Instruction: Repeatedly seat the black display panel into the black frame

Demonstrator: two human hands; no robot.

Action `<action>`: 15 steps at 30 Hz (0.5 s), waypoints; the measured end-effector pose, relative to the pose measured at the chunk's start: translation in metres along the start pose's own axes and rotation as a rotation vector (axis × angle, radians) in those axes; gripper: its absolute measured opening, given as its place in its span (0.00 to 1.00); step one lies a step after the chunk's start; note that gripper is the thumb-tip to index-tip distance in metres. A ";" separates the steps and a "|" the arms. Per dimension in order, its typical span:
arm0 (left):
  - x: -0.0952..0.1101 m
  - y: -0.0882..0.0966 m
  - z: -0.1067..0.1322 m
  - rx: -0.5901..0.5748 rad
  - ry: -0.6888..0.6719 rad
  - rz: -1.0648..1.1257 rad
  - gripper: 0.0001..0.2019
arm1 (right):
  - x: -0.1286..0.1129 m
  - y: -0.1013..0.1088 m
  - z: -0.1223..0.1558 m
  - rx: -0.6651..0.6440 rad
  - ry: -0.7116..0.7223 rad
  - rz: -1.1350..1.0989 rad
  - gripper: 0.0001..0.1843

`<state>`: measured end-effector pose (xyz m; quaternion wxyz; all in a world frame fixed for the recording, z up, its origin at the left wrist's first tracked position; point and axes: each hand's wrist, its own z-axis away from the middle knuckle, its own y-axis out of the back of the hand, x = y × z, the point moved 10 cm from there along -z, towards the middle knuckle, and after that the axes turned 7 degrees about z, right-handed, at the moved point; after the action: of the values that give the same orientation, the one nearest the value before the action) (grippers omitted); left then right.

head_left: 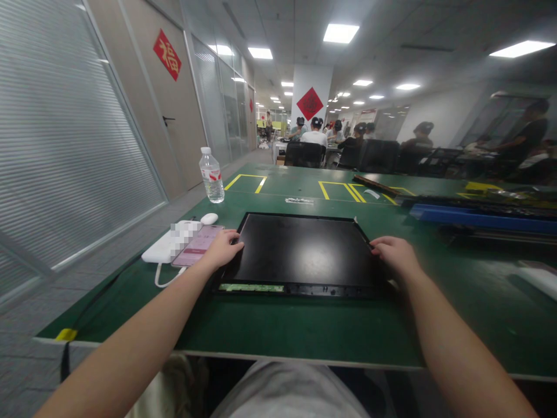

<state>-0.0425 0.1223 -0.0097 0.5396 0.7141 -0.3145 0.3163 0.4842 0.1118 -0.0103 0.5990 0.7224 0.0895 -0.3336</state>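
A flat black display panel (304, 247) lies face up on the green table, with a dark frame around it. A green circuit strip (251, 287) shows along the left part of its near edge. At the panel's left side, my left hand (223, 249) is closed on the edge, fingertips curled over the frame. My right hand (397, 253) pinches the opposite edge between thumb and fingers. Just beside my left hand is a phone (198, 247) with a lit pinkish screen, and a white cable runs from it.
Left of the phone lies a white power bank (161, 244), with a white rounded object (209, 219) behind. A water bottle (212, 176) stands at the table's left edge. Blue and black long parts (478, 216) lie on the right. People sit farther back beyond black chairs (303, 155).
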 end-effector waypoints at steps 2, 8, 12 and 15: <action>0.001 0.001 0.000 0.001 -0.004 0.013 0.12 | -0.001 0.001 0.001 0.003 0.001 0.005 0.17; -0.001 0.000 -0.001 -0.008 -0.018 -0.025 0.12 | -0.001 0.001 -0.001 0.010 0.011 0.011 0.18; -0.003 -0.005 -0.004 -0.045 -0.048 -0.136 0.15 | -0.001 0.000 -0.002 0.011 0.018 0.012 0.17; -0.003 -0.007 -0.005 -0.062 -0.077 -0.184 0.17 | -0.001 0.000 -0.003 0.015 0.021 -0.005 0.17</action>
<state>-0.0393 0.1292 -0.0150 0.5760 0.7344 -0.2775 0.2277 0.4846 0.1145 -0.0095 0.5918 0.7301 0.0952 -0.3281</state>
